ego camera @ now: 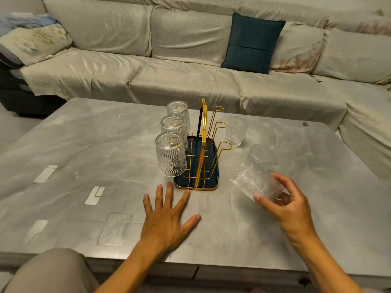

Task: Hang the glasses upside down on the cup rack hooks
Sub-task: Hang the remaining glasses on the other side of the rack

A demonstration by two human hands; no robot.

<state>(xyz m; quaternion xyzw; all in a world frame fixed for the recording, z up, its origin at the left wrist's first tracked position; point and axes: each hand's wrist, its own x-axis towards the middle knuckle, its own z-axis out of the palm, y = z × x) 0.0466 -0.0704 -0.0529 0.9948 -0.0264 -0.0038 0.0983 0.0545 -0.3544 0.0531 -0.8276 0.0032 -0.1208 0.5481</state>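
Observation:
A gold wire cup rack [203,144] on a dark tray stands mid-table. Three ribbed clear glasses hang upside down on its left hooks: the nearest [171,158], the middle one [173,126] and the farthest [177,109]. The three hooks on the right side [225,145] are bare. My right hand [285,205] grips a tilted ribbed glass [257,182] low over the table, right of the rack. Just behind that glass, another one [262,155] stands on the table, and a third [236,131] is farther back. My left hand [169,216] lies flat with spread fingers in front of the rack.
The grey marble-look table [95,155] reaches to a long cloth-covered sofa [169,70] with a dark teal cushion [252,43]. A clear flat textured piece [115,228] lies near the front left. My knee [48,271] is below the table's front edge.

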